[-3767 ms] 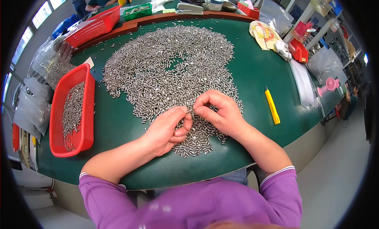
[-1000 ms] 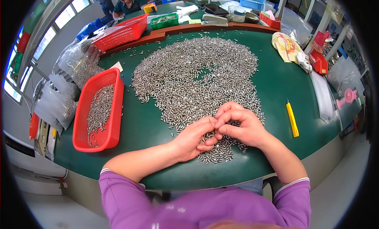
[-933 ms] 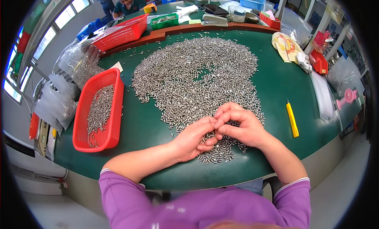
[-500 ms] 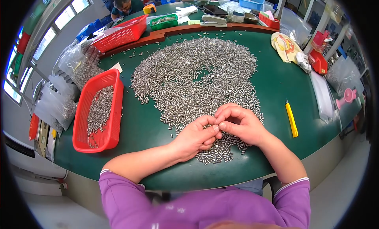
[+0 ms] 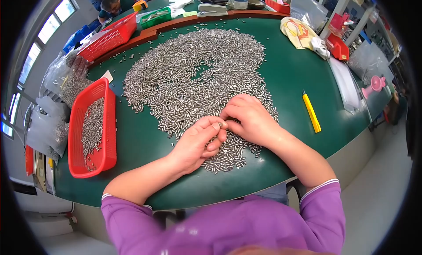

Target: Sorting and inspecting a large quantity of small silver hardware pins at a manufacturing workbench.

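A wide heap of small silvery metal pins (image 5: 176, 66) covers the middle of the green table (image 5: 290, 79). In front of it, my left hand (image 5: 192, 146) is closed, with a small metal pin (image 5: 220, 125) pinched between thumb and forefinger. My right hand (image 5: 253, 123) is curled palm down right beside the left fingertips, over the near part of the heap. Its fingertips are bent under, so whatever they hold is hidden. A smaller patch of pins (image 5: 226, 156) lies below both hands, nearest to me.
At the left stands a red plastic basket (image 5: 110, 145) with more pins inside. Bags of pins (image 5: 48, 127) lie beyond it. A yellow cutter knife (image 5: 312, 113) lies to the right. A yellow cloth (image 5: 300, 34), a stapler (image 5: 212, 10) and another red basket (image 5: 112, 37) sit farther back.
The whole view has shifted, so the table appears farther left and higher. My right hand has turned more palm down, its fingers moving off the left fingertips, where a pin now shows.
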The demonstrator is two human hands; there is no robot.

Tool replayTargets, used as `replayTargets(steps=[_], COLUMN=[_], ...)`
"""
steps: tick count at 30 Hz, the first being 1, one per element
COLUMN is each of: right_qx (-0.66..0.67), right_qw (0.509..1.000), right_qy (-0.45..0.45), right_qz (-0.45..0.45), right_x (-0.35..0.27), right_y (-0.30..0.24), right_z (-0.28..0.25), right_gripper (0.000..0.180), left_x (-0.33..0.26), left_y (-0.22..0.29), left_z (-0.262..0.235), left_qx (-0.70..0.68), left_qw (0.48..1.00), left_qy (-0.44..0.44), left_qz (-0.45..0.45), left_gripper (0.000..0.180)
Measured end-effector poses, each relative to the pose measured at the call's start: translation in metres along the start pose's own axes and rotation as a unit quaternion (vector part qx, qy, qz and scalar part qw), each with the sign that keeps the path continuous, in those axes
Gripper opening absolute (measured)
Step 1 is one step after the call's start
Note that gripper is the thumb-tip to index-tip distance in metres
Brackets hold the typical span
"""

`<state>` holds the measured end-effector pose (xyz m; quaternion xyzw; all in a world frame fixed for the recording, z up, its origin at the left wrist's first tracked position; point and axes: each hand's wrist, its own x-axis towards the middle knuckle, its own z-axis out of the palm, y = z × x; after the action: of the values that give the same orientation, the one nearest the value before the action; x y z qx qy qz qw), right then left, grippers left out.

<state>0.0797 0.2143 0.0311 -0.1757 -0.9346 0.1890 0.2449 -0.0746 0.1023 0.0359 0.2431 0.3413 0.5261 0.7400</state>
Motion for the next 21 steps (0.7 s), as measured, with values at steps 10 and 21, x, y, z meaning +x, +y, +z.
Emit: replayTargets(steps=[10, 21], right_qx=[-0.008, -0.008], right_qw=[1.0, 0.999], right_qy=[0.004, 0.012], right_qz=[-0.004, -0.031], right_x=[-0.003, -0.0016], right_y=[-0.0052, -0.0041], right_z=[-0.0026, -0.0003], right_gripper=[0.012, 0.01], left_x=[-0.0003, 0.0002], left_y=[0.0008, 0.0007], left_z=[0.0, -0.002], left_qx=[-0.016, -0.018], left_qw=[0.999, 0.999], left_qy=[0.02, 0.024], left_qz=[-0.018, -0.022], left_gripper=[0.015, 0.01])
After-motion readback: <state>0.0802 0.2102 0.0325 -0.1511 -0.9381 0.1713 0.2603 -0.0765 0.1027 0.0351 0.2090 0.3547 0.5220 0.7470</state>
